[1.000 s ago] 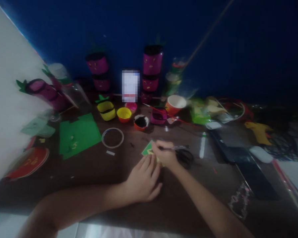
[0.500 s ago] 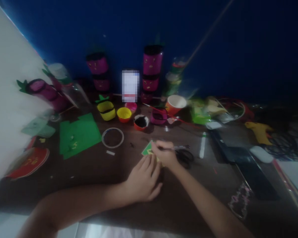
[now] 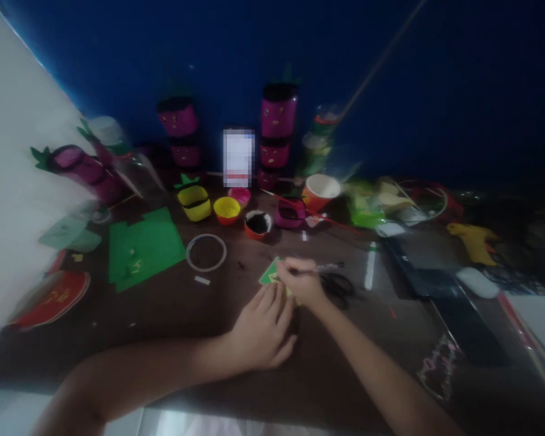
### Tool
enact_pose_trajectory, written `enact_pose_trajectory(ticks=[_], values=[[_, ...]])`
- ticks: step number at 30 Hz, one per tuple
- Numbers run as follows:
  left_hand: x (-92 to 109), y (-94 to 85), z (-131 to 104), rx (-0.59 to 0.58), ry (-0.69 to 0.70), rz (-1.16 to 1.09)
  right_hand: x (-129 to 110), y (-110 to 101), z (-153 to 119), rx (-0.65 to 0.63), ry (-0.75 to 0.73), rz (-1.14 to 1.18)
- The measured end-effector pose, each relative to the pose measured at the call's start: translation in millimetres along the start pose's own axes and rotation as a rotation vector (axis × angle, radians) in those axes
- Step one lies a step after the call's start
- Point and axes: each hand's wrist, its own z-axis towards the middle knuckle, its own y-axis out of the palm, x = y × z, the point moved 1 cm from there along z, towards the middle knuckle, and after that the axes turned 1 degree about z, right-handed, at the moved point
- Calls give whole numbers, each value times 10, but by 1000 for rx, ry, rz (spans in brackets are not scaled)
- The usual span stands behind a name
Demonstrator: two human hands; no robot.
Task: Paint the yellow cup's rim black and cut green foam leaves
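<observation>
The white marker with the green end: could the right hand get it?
Likely yes: the marker lies uncovered past the scissors, though the right hand holds a pen and may need to free itself.

Landmark: the desk point(image 3: 177, 315). Dark brown top, we read it as wood-look, finish too blurred to confirm. Behind it we get a deep blue wall point(image 3: 236, 54), with a thin pale diagonal line point(image 3: 390, 45) running down towards the desk. Left of the desk: pale grey-white wall point(image 3: 18, 115), slanted edge against the blue. Below the desk's near edge: light floor point(image 3: 163, 422), glossy patch. Light is dim overall; right end darkest.
</observation>
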Motion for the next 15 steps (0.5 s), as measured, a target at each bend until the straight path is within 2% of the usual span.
enact_pose_trajectory(ticks=[15], values=[[-2, -8, 1, -9, -2, -3, 0, -13, 10, -20, 16, 26]])
